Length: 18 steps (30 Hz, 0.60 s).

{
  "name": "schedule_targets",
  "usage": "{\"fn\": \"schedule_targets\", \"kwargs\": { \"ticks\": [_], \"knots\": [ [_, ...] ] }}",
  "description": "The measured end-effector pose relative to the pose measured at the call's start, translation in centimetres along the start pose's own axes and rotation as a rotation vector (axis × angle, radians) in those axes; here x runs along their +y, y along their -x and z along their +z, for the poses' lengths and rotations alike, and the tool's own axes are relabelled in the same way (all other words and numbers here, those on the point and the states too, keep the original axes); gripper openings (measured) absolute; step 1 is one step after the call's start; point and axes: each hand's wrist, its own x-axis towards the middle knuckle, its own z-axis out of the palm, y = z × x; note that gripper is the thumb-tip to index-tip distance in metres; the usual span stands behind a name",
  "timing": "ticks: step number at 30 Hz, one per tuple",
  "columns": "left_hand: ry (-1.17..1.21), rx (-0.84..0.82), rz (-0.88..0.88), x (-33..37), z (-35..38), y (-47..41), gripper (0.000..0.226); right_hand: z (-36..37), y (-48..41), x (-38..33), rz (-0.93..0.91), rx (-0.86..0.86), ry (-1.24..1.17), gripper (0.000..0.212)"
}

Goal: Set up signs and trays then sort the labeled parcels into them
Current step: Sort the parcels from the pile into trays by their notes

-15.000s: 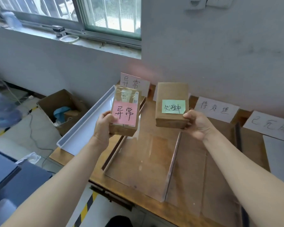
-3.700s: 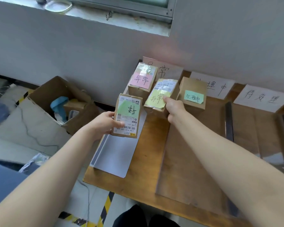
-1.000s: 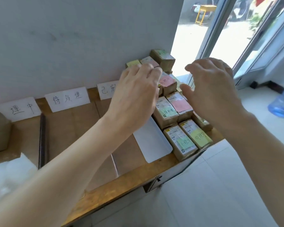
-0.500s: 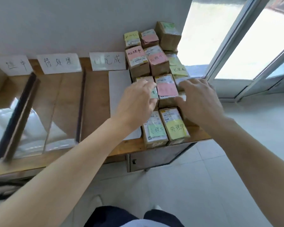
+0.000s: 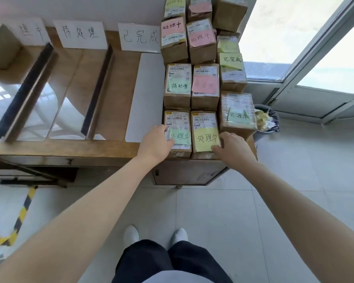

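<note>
As I watch from the head view, the left hand (image 5: 155,142) lies open against the green-noted parcel (image 5: 177,134), fingers on its left edge; the right hand (image 5: 232,148) lies open at the yellow-noted parcel (image 5: 205,134). Both parcels sit side by side at the table's (image 5: 59,149) near edge, long axes running toward the wall, right of the white tray (image 5: 145,99).
</note>
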Motion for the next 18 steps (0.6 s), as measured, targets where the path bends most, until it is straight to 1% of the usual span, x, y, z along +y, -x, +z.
{"fn": "schedule_targets", "kwargs": {
  "ticks": [2, 3, 5, 9, 11, 12, 15, 18],
  "knots": [
    [0.026, 0.01, -0.043, -0.2, 1.3, -0.4, 0.038, 0.9, -0.5, 0.7, 0.056, -0.042, -0.08, 0.033],
    [0.039, 0.017, -0.067, -0.3, 1.8, -0.6, 0.036, 1.2, -0.7, 1.0, 0.078, -0.063, -0.126, 0.038],
    [0.053, 0.021, -0.122, -0.6, 2.6, -1.0, 0.037, 1.5, -1.1, 1.2, 0.125, -0.107, -0.241, 0.05],
    [0.117, -0.017, -0.2, -0.5, 3.6, -1.3, 0.037, 2.2, -2.1, 1.6, 0.234, -0.223, -0.517, 0.069],
    [0.164, -0.027, -0.229, -0.3, 3.7, -1.3, 0.037, 2.6, -2.8, 1.8, 0.265, -0.243, -0.6, 0.083],
    [0.18, -0.03, -0.241, -0.3, 3.6, -1.3, 0.038, 2.7, -3.1, 1.9, 0.272, -0.242, -0.609, 0.086],
    [0.2, -0.055, -0.27, -0.3, 3.4, -0.9, 0.042, 2.7, -3.8, 2.6, 0.286, -0.238, -0.631, 0.082],
    [0.273, -0.077, -0.283, 0.2, 2.8, 0.0, 0.041, 2.6, -3.6, 3.1, 0.307, -0.24, -0.679, 0.077]
  ]
}}
